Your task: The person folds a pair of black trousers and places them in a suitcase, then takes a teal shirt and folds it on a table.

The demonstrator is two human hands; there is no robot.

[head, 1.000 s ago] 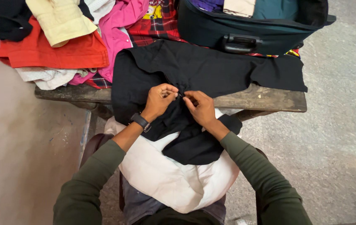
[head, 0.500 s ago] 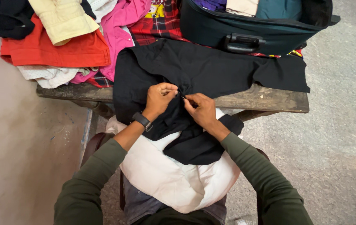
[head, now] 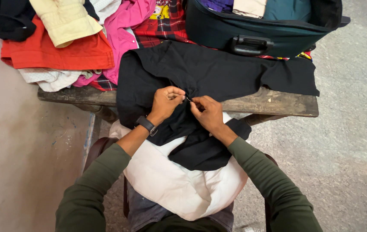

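Right now both hands meet at the middle of the black shirt [head: 209, 71], which lies spread across the wooden bench [head: 273, 103] with its lower part drooping over the near edge onto the white cloth [head: 179, 184] on the person's lap. The left hand [head: 166, 103] is curled shut, pinching a fold of the black fabric; the right hand [head: 207, 112] is closed too, fingertips pinched on the same fold, with something tiny and pale between the two hands, too small to tell whether it is a button, a thread or a fastener.

Risks, as I judge them: the grip is a fine two-handed pinch on dark cloth against dark cloth, so the small piece could slip out of the fingers and be hard to find again. The shirt hangs half off the bench toward six o'clock; a tug from either hand could drag more of it down, and its sleeve at three o'clock could slide off the bench end onto the floor [head: 347, 141].

At twelve o'clock the open dark suitcase [head: 252, 32] sits on the shirt's far edge or just touching it, I cannot tell which; if it pins the cloth, a pull could strain the fabric. At ten o'clock the pile of clothes [head: 63, 47], red, cream and pink, lies close beside the shirt, and a sideways drag could bring the pink piece [head: 123, 34] along.
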